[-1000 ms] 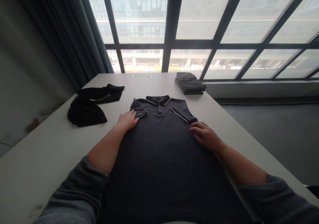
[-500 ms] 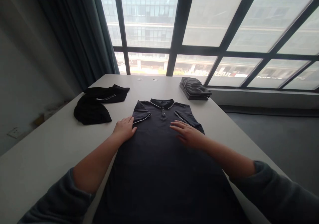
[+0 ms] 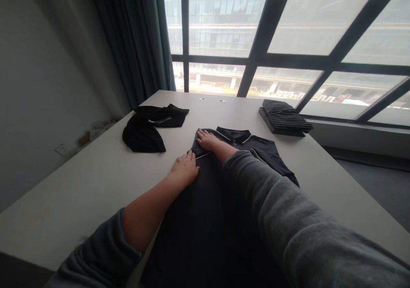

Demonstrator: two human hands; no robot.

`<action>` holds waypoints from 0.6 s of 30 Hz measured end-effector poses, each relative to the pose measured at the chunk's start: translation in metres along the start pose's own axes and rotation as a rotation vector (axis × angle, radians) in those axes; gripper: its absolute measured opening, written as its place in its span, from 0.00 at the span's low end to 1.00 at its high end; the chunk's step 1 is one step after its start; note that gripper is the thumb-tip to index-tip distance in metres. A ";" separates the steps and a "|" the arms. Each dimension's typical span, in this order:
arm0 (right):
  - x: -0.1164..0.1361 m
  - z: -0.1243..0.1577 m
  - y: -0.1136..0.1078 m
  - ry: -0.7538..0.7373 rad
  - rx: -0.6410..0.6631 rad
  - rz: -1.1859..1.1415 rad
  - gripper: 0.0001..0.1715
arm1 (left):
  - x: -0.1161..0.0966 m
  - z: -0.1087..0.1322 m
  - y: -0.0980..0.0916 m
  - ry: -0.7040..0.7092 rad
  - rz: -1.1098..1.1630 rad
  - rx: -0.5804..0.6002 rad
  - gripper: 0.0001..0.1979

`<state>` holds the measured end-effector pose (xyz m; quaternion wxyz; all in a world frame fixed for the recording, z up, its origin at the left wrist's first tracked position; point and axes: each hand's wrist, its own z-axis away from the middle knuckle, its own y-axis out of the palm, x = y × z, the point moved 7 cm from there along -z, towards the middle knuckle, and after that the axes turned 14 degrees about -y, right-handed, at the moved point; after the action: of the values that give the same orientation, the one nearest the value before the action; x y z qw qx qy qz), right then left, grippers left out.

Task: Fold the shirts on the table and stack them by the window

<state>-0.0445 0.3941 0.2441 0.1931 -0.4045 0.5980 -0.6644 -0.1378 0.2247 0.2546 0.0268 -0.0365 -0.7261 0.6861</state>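
Head view: at the far left of the pale table (image 3: 80, 181) a black garment (image 3: 144, 130) is lying in a loose heap, well apart from both hands.

Next to the right, the left hand (image 3: 185, 168) is resting palm down with its fingers together and stretched flat. It is pressing on the near left edge of the dark polo shirt (image 3: 205, 219), just below the white-trimmed cuff of the left sleeve (image 3: 200, 148). Its forearm is running bare from a pushed-up grey cuff at the bottom of the frame, slanting up toward the window.

Just beyond it, the right hand (image 3: 208, 139) is lying on that same sleeve, near the shoulder. Its grey-sleeved arm is crossing the whole chest of the shirt from the lower right. Its fingers are reaching out over the cloth, but whether they are pinching it cannot be told. The two hands are sitting close together, not touching.

The shirt is lying flat, buttons up, in the middle of the table. Its long axis is running from the person away toward the window, leaning a little to the right. The collar (image 3: 233, 133) is pointing to the far end, and the hem is falling out of the frame below.

Farther right, a folded striped shirt (image 3: 283, 118) is sitting by the table's far edge.
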 end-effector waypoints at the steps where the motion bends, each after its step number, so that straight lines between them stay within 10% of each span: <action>1: -0.006 -0.001 0.003 0.053 0.010 0.007 0.41 | -0.001 0.000 0.001 -0.006 0.003 -0.008 0.36; 9: -0.016 -0.001 0.003 0.199 0.043 0.045 0.42 | -0.014 0.014 -0.004 -0.092 -0.026 0.116 0.31; 18: -0.017 -0.001 0.005 0.222 0.021 0.117 0.42 | -0.012 0.024 -0.052 -0.170 -0.092 0.095 0.18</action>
<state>-0.0360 0.4061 0.2344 0.1684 -0.2909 0.6311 -0.6991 -0.1289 0.1969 0.3055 -0.0020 0.0565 -0.6935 0.7183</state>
